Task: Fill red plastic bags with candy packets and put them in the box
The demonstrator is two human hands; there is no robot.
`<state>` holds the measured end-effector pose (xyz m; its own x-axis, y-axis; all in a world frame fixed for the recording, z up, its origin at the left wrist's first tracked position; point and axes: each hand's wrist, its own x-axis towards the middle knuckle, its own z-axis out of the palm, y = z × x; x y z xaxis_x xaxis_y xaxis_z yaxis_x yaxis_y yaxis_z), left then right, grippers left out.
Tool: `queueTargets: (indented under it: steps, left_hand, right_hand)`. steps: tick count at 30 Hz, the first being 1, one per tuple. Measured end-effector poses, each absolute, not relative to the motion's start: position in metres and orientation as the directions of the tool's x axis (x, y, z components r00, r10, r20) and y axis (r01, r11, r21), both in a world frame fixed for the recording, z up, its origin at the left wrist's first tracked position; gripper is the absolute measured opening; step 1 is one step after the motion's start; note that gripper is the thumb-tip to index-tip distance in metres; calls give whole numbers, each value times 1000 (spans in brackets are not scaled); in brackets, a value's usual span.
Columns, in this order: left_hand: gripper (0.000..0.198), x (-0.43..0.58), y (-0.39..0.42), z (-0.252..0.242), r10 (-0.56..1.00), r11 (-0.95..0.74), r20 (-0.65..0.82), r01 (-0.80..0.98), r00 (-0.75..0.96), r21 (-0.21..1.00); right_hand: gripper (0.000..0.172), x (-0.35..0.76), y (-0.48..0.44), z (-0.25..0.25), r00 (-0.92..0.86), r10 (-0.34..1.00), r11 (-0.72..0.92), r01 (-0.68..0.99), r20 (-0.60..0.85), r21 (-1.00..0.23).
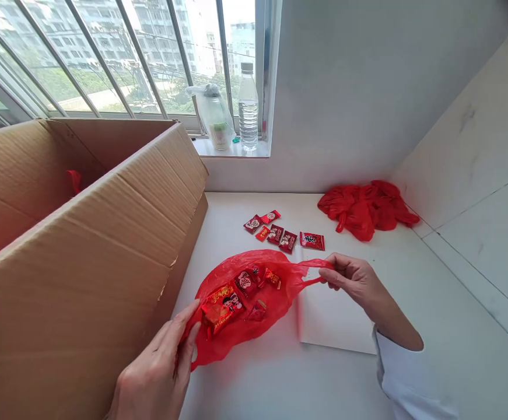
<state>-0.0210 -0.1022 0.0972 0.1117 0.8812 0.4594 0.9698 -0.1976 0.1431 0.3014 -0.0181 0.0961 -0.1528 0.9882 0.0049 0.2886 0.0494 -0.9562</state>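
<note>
A thin red plastic bag (pixel 254 332) is stretched between both my hands, its mouth facing up. My left hand (pixel 161 361) grips the bag's near left edge between thumb and fingers. Over on the right, my right hand (pixel 352 277) pinches the bag's handle loops. Inside lie a larger red packet with cartoon figures (pixel 223 306) and several small wrapped sweets (pixel 245 282). Beyond the bag, several small red and maroon packets (pixel 275 234) lie in a loose group, with a red packet with a black character (pixel 312 241) beside them.
A large open cardboard box (pixel 118 233) stands at the left, with red material (pixel 74 179) inside. Crumpled red bags (pixel 367 207) lie by the wall. A flat white panel (pixel 336 321) rests on the white table (pixel 254 391). A water bottle (pixel 248 111) and a bagged cup (pixel 219 122) stand on the windowsill.
</note>
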Motion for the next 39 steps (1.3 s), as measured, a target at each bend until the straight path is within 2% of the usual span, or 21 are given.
queueTargets:
  steps: [3,7,11,13,15,18,22,26,29,32,35,39]
  left_hand:
    - [29,-12,-102,112,859,-195,500,972,105,130]
    - [23,7,-95,141,754,-120,657,981,-11,154]
    - [16,28,-84,173,645,-142,743,927,-180,347]
    - [15,36,-76,183,610,-151,740,874,-285,461]
    - [17,40,-64,185,582,-163,745,850,-327,500]
    - [19,40,-40,182,594,-202,765,875,-247,440]
    - [14,38,-17,186,695,-259,714,899,-80,353]
    - [12,35,-19,209,594,-225,805,958,-8,175]
    - [15,33,-24,220,521,-214,854,969,7,122]
    - [22,28,-26,214,615,-231,788,961,23,153]
    - [45,19,-34,194,763,-264,644,937,59,228]
    - [81,9,-68,153,769,-259,639,906,-15,333]
  right_hand:
    - [24,301,-24,121,-128,987,109,119,94,-987]
    - [16,292,-30,144,-117,975,193,30,188,-981]
    - [9,281,-29,158,-95,950,297,-34,298,-954]
    - [7,276,-27,164,-14,926,376,-52,377,-925]
    - [6,272,-25,168,91,887,457,-54,452,-888]
    - [4,269,-21,167,170,844,517,-11,508,-856]
    - [4,273,-11,162,142,849,505,68,509,-861]
    - [7,281,-8,163,271,777,565,100,569,-819]
    - [9,288,-8,165,338,723,597,133,603,-791]
    - [11,296,-6,164,179,804,513,271,567,-814]
    - [18,303,-4,163,-4,892,402,462,452,-790]
    - [23,309,-5,163,17,898,359,547,439,-756]
